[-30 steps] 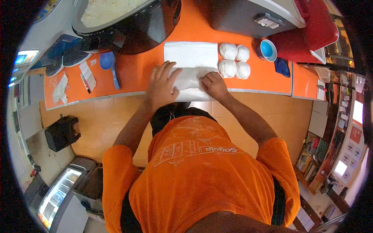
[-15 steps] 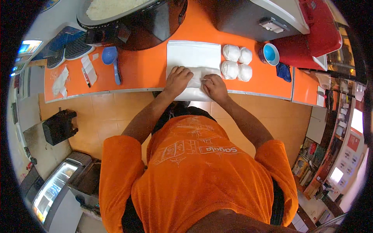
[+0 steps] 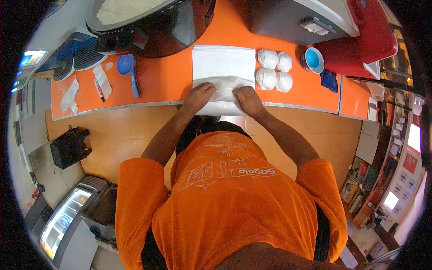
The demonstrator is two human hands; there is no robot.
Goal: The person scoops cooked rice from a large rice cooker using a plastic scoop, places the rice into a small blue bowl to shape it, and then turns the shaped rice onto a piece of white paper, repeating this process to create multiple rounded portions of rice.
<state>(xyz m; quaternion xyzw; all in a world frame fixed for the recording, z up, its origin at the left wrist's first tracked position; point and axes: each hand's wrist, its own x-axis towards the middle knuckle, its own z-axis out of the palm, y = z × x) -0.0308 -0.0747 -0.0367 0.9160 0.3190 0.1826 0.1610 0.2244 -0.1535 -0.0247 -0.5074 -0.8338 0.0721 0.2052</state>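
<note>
White paper (image 3: pixel 225 86) bunches between your hands: left hand (image 3: pixel 198 96) pinching it at nine o'clock, right hand (image 3: pixel 249 100) at three; best tuck both ends evenly, snugly.

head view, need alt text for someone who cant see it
Seen from above, the left hand and right hand hold opposite sides of a crumpled white sheet atop stacked white paper on an orange counter. Four round white bundles sit to the right; a blue scoop and large black pot are to the left.
</note>
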